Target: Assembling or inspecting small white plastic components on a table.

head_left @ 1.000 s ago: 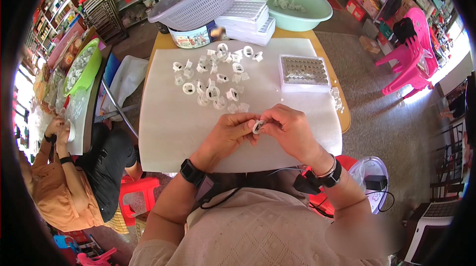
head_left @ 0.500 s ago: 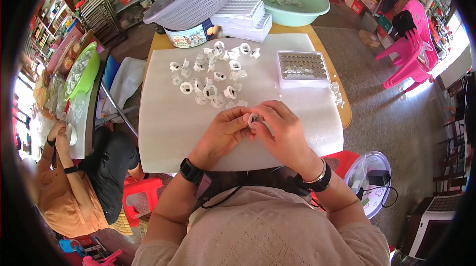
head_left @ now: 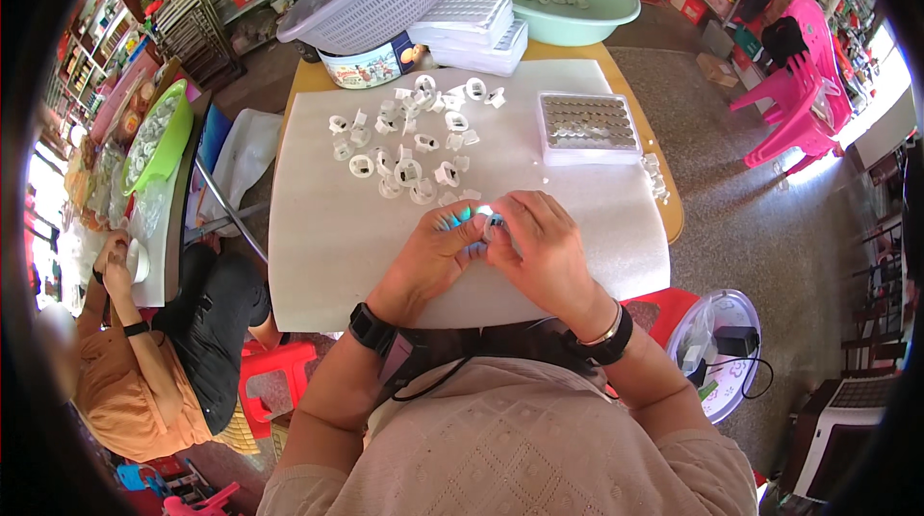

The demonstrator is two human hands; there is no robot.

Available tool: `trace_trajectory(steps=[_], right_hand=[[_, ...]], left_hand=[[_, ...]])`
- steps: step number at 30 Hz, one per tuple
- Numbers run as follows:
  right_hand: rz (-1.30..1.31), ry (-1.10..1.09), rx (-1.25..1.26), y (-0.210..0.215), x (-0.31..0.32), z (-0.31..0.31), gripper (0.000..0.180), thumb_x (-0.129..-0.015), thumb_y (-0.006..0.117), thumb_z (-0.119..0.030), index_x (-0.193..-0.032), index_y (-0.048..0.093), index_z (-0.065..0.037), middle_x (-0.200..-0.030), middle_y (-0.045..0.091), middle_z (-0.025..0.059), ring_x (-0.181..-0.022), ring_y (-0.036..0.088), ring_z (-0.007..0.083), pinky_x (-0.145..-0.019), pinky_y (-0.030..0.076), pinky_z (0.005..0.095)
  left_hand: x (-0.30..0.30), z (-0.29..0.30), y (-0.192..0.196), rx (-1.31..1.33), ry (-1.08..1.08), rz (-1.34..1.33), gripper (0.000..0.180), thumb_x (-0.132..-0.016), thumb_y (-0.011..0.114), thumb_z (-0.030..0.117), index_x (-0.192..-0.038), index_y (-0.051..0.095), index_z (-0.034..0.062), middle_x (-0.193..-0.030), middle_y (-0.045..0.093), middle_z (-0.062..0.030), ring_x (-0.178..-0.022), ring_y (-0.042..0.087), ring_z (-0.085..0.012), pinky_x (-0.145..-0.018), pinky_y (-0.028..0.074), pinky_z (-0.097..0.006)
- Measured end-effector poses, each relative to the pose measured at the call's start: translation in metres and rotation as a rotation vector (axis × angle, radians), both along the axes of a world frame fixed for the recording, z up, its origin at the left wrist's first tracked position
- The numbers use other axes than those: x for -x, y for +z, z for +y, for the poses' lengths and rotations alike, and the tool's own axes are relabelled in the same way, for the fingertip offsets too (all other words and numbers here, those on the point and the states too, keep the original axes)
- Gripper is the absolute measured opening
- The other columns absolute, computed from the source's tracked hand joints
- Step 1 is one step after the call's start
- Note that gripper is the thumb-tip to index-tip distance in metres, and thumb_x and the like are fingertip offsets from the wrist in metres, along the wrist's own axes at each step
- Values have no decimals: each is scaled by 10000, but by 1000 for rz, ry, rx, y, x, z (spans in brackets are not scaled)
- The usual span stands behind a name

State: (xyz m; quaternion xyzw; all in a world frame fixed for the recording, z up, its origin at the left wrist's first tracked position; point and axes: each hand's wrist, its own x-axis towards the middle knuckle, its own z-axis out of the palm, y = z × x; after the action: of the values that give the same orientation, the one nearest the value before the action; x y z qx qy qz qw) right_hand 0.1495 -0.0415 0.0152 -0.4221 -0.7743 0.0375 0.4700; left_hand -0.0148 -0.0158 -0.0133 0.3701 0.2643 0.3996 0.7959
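2 hands meet over the white table (head_left: 318, 266) near its front edge. Left hand (head_left: 438, 251) and right hand (head_left: 539, 246) pinch 1 small white plastic part (head_left: 484, 218) between narrow fingers. Keep the part level and press squarely. Loose white parts (head_left: 404, 155) lie beyond, the compartment tray (head_left: 589, 126) to the right.
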Motion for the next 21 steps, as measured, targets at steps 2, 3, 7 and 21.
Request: trace_trajectory(steps=[2,3,7,21], right_hand=[[12,8,14,-2,-2,-1,269,-719,645,-10,-980,582,6,-900,573,131,-779,582,320,-697,492,402],[87,31,73,-5,-3,-2,315,-720,650,-10,-1026,578,1,-925,580,138,-800,582,325,-703,493,402],[156,22,40,11,-1,-13,449,-725,654,7,-1160,546,-19,-990,595,151,-863,573,330,-735,492,396],[185,124,107,6,-1,-10,354,-754,627,47,-1093,558,-29,-931,592,121,-846,577,302,-707,491,384]], left_hand=[[5,2,-3,-11,-29,-10,288,-959,568,213,-1146,579,-5,-992,636,-49,-886,599,-129,-740,502,-283],[6,3,-4,-19,-57,-20,292,-956,573,215,-1145,578,-7,-982,640,-55,-872,601,-132,-732,502,-280],[6,2,-2,25,-35,-61,282,-951,580,215,-1129,586,-4,-969,644,-61,-848,605,-137,-721,501,-275],[2,2,5,8,-69,-29,298,-966,553,240,-1146,587,5,-991,641,-53,-819,615,-113,-661,505,-240]])
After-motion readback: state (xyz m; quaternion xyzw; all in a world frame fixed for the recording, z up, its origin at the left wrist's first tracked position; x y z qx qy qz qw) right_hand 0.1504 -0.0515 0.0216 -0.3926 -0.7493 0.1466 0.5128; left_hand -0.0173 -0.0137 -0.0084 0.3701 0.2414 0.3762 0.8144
